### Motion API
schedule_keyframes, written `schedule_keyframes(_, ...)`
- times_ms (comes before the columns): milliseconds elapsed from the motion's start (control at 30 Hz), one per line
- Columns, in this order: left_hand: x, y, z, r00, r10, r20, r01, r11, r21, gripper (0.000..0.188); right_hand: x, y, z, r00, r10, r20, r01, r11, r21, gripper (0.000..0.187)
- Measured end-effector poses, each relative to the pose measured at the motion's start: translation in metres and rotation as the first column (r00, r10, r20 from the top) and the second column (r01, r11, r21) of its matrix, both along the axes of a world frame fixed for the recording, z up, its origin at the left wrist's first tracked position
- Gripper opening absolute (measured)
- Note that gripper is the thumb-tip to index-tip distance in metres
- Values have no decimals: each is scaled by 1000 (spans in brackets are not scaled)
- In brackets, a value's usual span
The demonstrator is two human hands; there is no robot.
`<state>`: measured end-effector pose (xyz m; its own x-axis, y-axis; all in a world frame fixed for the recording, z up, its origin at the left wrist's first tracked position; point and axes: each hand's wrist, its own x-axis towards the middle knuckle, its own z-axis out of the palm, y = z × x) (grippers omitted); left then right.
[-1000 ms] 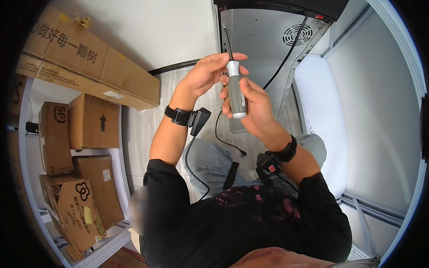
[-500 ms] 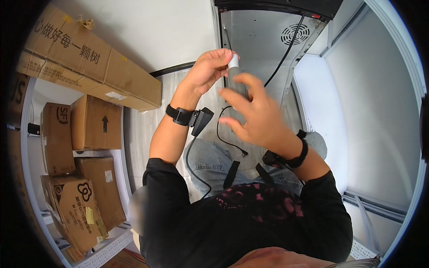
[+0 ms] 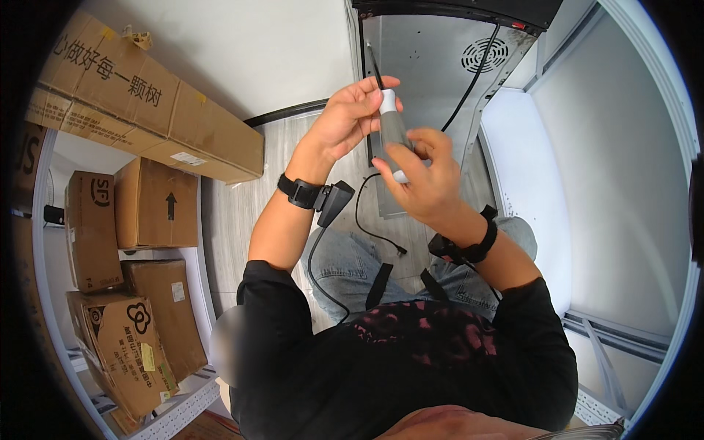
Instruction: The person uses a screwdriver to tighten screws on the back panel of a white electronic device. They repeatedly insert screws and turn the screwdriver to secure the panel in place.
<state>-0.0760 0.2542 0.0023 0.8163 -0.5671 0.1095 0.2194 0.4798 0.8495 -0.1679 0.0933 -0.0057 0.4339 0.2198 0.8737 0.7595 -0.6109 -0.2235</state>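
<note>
A screwdriver (image 3: 394, 125) with a grey handle, white at both ends, is between my hands, its thin dark shaft pointing away. My left hand (image 3: 345, 121) is closed around the white collar where handle and shaft meet. Lower down, the fingers of my right hand (image 3: 433, 176) curl around the rear of the handle. The shaft's far end lies over the left edge of a grey metal cabinet (image 3: 422, 66); whether it touches cannot be made out. That cabinet has a black top, a round vent grille (image 3: 484, 56) and a hanging black power cord (image 3: 469, 92).
A thin black cable (image 3: 361, 213) runs along the floor to a small connector near my knees. On the left, cardboard boxes (image 3: 158, 202) fill a white shelf, with a long carton (image 3: 198, 136) above. A white-framed panel (image 3: 609, 169) curves along the right.
My right hand, blurred and with fingers spread before, has closed around the rear of the screwdriver handle. My left hand keeps its hold on the collar, shifted slightly.
</note>
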Motion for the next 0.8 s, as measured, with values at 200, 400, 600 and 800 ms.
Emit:
schedule_keyframes(200,1,-1,-3,995,97,2,-97,990,100,33,8,-6,-1,989,23,145,-12,997,-74,27)
schedule_keyframes(400,-4,-5,6,997,-76,-27,73,992,-106,46,8,-6,-13,999,23,46,-22,1000,-14,38)
schedule_keyframes(600,6,0,-6,999,-49,7,50,994,-93,47,9,2,6,993,55,105,-47,996,-76,35)
schedule_keyframes(800,7,-2,-8,996,-88,-30,84,988,-126,56,8,-5,-7,996,-1,87,8,997,-77,28)
